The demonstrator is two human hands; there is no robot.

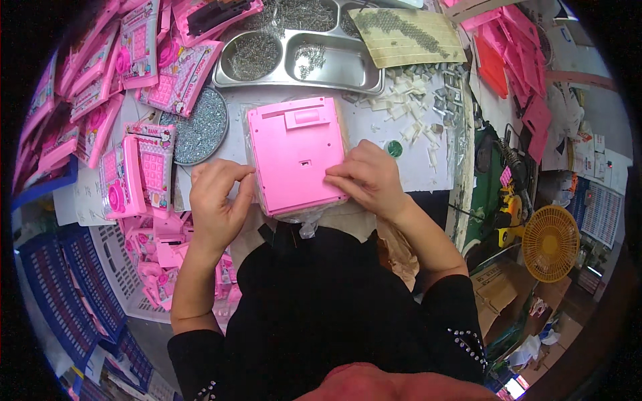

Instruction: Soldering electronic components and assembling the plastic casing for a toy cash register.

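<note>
A flat pink plastic panel [294,150] lies in front of me on a pad wrapped in clear plastic film [307,217]. It has a small raised rectangle near its far edge and a small slot near its middle. My left hand [221,200] is closed, its fingertips pinched at the panel's left edge. My right hand [368,177] is closed too, thumb and forefinger together over the panel's right side. Whatever either pinch holds is too small or hidden to make out.
A metal compartment tray [364,63] of small screws stands behind the panel, beside a round dish of screws [197,123]. Loose white pieces [408,93] lie at right. Pink printed cases [140,40] pile up left, above a white crate [117,260]. A yellow fan [550,244] is at right.
</note>
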